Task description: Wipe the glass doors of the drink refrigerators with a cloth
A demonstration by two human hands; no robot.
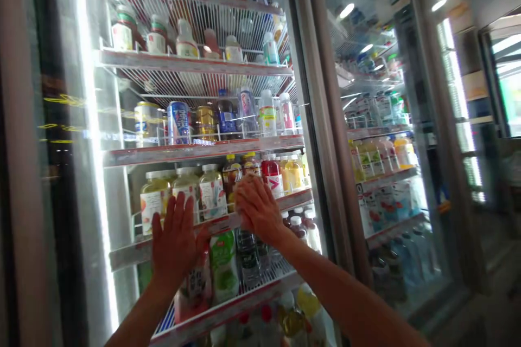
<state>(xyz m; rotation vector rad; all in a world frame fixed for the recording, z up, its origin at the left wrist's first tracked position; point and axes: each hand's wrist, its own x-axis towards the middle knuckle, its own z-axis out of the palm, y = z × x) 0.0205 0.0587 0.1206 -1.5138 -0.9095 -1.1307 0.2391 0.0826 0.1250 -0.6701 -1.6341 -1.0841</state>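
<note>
My left hand (175,241) lies flat with its fingers stretched out, palm toward the glass door (67,184) of a drinks fridge. Higher and to the right, my right hand (262,214) is bent over a pale, crumpled cloth (244,190) held against the glass. The fingers cover much of the cloth, and its edges are blurred. Behind the glass, near both hands, stand white-capped juice bottles (212,192), a red drink bottle (272,173) and a green pouch-like pack (224,265).
Lit wire shelves (195,62) hold several rows of bottles and cans, including a blue can (178,122). A metal door frame (329,119) runs down to the right of my hands. Beyond it stands another glass door (378,119) with stocked shelves behind it.
</note>
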